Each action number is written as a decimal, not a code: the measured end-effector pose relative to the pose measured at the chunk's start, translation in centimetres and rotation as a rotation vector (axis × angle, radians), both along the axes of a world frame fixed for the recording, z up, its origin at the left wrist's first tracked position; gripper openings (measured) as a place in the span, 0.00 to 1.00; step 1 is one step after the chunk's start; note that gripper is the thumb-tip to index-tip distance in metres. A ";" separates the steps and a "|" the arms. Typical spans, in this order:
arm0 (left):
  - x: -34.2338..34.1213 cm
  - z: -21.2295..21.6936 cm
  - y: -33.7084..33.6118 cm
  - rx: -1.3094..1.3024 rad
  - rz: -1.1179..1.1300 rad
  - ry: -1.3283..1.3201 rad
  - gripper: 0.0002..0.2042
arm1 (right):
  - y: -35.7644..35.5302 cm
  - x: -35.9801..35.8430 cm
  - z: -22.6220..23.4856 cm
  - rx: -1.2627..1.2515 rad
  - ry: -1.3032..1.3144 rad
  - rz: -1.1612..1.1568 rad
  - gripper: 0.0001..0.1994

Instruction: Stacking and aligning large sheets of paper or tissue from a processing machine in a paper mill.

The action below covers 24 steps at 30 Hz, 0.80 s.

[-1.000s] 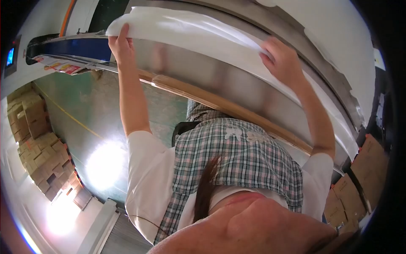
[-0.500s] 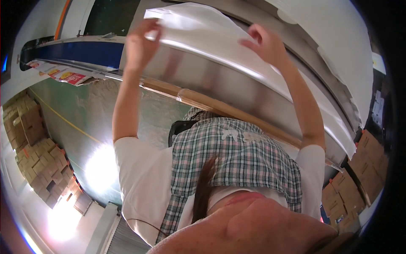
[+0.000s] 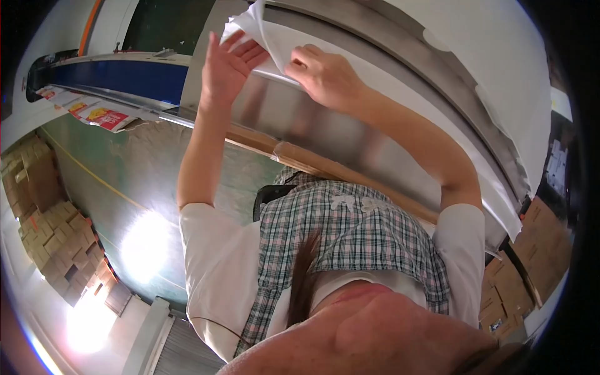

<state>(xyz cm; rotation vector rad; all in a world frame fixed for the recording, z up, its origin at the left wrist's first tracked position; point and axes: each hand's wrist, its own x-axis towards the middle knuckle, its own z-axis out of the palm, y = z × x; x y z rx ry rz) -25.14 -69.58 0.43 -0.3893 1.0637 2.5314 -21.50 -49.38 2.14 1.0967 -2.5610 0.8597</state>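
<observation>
A long white sheet (image 3: 381,78), paper or thin film, lies along a shiny metal work surface (image 3: 303,115). At its left end the sheet is lifted and folded up into a crease. My left hand (image 3: 232,70) is open at this end, palm showing and fingers spread, with the fingertips under or against the raised part. Beside it, my right hand (image 3: 325,75) has its fingers curled closed at the edge of the raised fold, and seems to pinch it. The right fingertips are partly hidden.
A wooden strip (image 3: 306,160) runs along the near edge, close to my checked apron (image 3: 350,219). To the left are a blue panel (image 3: 125,81) and a printed red-and-white package (image 3: 94,114). Stacked cardboard boxes (image 3: 62,244) stand on the floor at left, with more boxes (image 3: 509,287) at right.
My right hand has moved left along the sheet toward my left hand. My left hand has turned and spread its fingers. The sheet's left end has been raised and folded.
</observation>
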 end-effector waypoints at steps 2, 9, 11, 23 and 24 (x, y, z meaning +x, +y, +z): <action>-0.9 -0.6 -1.2 -0.004 0.014 0.051 0.27 | -0.4 -0.5 -1.9 0.125 0.039 0.025 0.06; -4.8 0.4 -2.5 -1.371 0.086 0.587 0.26 | -2.6 -1.0 -2.9 0.150 0.165 0.102 0.10; -5.2 0.9 -1.1 -1.593 0.009 0.857 0.25 | -2.1 -0.9 -3.5 0.195 0.149 0.098 0.12; -2.9 -4.9 5.0 -1.936 -0.492 1.142 0.15 | 16.8 12.9 -1.6 0.209 -0.070 -0.454 0.06; -2.7 -5.3 4.1 -1.961 -0.616 1.024 0.15 | 20.0 15.6 -1.5 0.224 -0.124 -0.563 0.07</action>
